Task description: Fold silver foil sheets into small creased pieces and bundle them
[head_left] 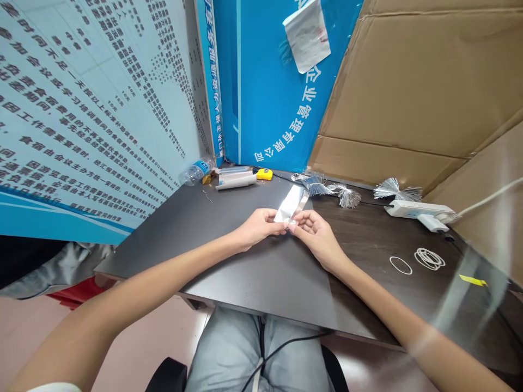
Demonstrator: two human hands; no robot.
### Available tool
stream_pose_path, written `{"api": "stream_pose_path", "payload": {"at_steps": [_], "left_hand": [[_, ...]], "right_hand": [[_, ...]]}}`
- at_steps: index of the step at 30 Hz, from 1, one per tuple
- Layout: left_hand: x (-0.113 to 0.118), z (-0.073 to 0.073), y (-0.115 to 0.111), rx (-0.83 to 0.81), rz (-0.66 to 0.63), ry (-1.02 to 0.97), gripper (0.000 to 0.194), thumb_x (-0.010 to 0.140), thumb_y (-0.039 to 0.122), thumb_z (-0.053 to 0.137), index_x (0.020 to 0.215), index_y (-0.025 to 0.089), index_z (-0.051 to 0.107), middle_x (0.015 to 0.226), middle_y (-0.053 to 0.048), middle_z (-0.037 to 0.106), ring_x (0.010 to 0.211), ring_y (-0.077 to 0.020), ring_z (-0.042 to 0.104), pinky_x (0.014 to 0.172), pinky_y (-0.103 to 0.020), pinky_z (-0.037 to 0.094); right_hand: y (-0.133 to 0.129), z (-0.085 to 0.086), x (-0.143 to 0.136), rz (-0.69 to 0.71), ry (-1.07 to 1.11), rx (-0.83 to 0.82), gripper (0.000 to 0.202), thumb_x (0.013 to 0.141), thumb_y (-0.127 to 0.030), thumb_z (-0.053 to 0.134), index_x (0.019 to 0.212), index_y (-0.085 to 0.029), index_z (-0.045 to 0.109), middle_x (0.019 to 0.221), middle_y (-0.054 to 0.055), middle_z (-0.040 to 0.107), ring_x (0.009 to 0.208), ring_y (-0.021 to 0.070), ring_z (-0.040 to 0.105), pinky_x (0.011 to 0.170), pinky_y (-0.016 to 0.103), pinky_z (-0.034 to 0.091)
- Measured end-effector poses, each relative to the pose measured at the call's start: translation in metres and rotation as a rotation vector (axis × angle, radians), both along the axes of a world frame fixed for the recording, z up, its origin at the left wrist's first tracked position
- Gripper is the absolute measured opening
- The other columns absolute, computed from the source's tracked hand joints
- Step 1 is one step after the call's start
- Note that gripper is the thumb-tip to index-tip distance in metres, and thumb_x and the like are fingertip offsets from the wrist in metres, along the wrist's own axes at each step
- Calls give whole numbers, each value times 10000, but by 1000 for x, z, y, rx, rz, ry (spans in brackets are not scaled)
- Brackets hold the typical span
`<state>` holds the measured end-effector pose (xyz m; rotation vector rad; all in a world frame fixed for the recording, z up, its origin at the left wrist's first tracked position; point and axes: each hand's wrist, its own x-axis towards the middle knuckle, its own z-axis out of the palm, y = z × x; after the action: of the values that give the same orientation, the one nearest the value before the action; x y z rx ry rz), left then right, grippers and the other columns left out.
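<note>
A shiny silver foil strip point(291, 202) lies slanted above the table, its near end between my two hands. My left hand point(261, 226) pinches the near left edge of it with thumb and fingers. Close beside it, my right hand point(316, 234) has its fingers curled and pinches the near right corner, where the foil looks crumpled. The fingertips of both hands almost meet. Just beyond the strip sit silver foil fringe bundles point(316, 186), fanned out at their ends.
Along the back stand a plastic bottle point(196, 172), silver rolls point(236, 178) and a yellow tape measure point(265, 174). To the right are another foil fringe bundle point(397, 190), a white power strip point(420, 210), white rings point(430, 259) and a yellow strip point(473, 280). Cardboard point(417, 81) walls the right side.
</note>
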<state>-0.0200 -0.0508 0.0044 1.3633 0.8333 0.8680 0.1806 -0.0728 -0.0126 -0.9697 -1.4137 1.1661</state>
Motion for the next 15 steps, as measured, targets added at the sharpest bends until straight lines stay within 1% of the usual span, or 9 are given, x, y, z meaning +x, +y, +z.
{"api": "stream_pose_path", "payload": {"at_steps": [3,7,10,15], "left_hand": [[0,-2,1,-31,-5,-23,320,774,355,878,969,120,784,837,-52,725,753,-124,627,723,-246,475],[-2,-3,2,-34,-24,-23,310,779,358,882,976,135,796,859,-54,740,778,-125,642,750,-250,483],[-3,-3,2,-46,-34,-29,313,786,362,878,994,141,802,891,-62,750,832,-135,664,792,-254,491],[-4,-1,4,-112,-64,-61,336,789,377,870,1017,138,808,947,-77,754,911,-147,685,843,-252,489]], "right_hand": [[-1,0,0,-3,4,-11,420,776,-502,899,963,-243,627,941,13,688,891,185,657,868,349,538],[-1,0,0,-3,2,-25,426,779,-508,899,975,-244,629,949,17,686,901,187,656,878,353,535],[-1,0,0,-13,-6,-24,436,774,-521,899,980,-246,631,944,18,681,902,191,653,881,359,536],[1,-1,1,-32,-2,-25,459,755,-540,906,975,-246,630,937,21,677,891,194,649,878,367,545]]}}
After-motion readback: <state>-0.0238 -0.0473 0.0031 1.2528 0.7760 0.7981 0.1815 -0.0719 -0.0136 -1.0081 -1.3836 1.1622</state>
